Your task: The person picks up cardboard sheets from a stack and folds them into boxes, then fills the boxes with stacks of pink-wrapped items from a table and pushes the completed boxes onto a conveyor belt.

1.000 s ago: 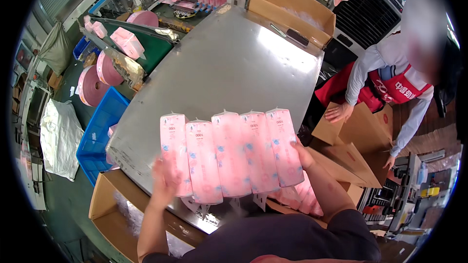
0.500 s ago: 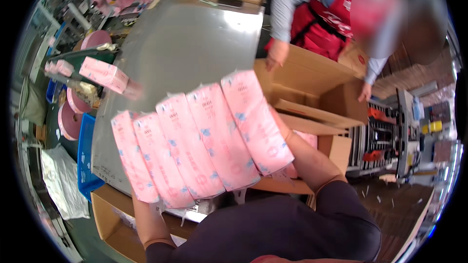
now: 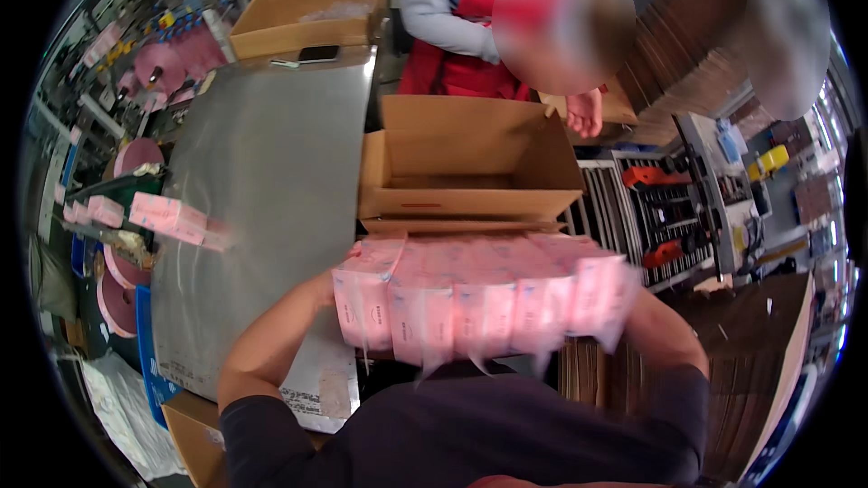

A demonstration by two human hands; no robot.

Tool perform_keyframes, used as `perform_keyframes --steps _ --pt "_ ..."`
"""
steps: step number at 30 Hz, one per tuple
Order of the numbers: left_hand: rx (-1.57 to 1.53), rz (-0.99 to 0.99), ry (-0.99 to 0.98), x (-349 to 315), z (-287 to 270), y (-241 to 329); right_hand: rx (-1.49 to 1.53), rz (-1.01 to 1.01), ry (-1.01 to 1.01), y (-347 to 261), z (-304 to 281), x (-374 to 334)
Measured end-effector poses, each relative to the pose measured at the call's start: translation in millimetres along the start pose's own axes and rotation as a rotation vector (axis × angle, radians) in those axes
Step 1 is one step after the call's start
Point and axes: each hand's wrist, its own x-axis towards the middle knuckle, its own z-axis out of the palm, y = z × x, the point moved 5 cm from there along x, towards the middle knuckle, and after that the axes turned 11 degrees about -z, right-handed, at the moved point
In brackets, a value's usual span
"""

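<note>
A row of several pink, plastic-wrapped tissue packs (image 3: 484, 303) is squeezed between my two hands, in front of my chest. My left hand (image 3: 333, 284) presses on the left end of the row, its fingers partly behind the packs. My right hand is mostly hidden by the blurred right end, where my right forearm (image 3: 667, 330) reaches in. Just beyond the packs stands an open brown carton (image 3: 475, 203), with nothing visible in the part of its inside that shows. Whatever lies directly under the row is hidden.
A metal table (image 3: 262, 154) stretches along the left, with a pink pack (image 3: 168, 217) on its left side. At its far end are a phone (image 3: 318, 54) and another carton (image 3: 307, 32). Across from me stands a co-worker in a red apron (image 3: 443, 68). A roller conveyor (image 3: 624, 208) runs at right.
The tissue packs have moved right and turned so their ends face me. My view has swung right. The co-worker's hand has left the open carton's left side.
</note>
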Motion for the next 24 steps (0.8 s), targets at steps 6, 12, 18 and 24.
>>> perform_keyframes --steps 6,12,18,24 --pt "0.844 -0.112 0.310 21 15 -21 -0.197 0.143 -0.183 62 53 82" --pt "1.320 0.092 0.603 63 137 -60 -0.590 0.038 0.097 64 -9 14" --pt "1.939 0.272 0.585 114 135 -96 -0.852 0.128 0.060 102 44 -8" --pt "2.150 0.212 0.570 140 129 -108 -1.414 -0.764 -0.225 118 52 17"
